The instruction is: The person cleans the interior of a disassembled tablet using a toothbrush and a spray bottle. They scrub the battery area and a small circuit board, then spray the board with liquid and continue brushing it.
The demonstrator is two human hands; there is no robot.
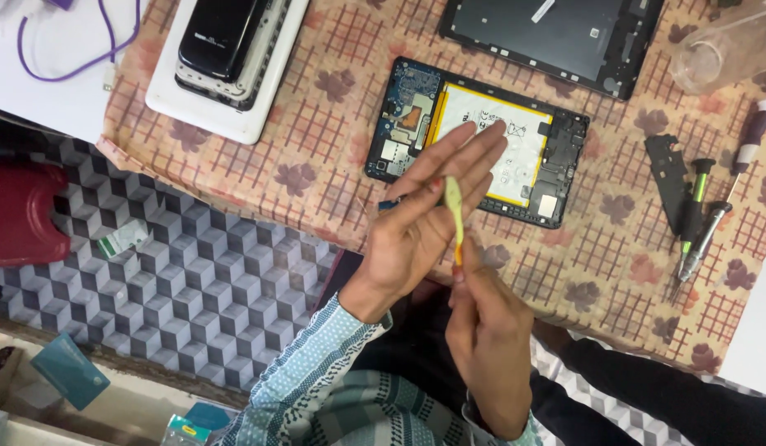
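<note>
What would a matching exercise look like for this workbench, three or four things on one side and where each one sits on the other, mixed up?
Things:
1. opened tablet
2. yellow-green tool
3. screwdrivers
4. stacked phones

Places:
A. on the white tray at the top left
B. lying on the cloth at the right edge
C. middle of the cloth, battery showing
D. pinched in the fingers of the right hand, its tip against the left hand

Pairs: 1-C, 2-D, 3-B, 4-A
</note>
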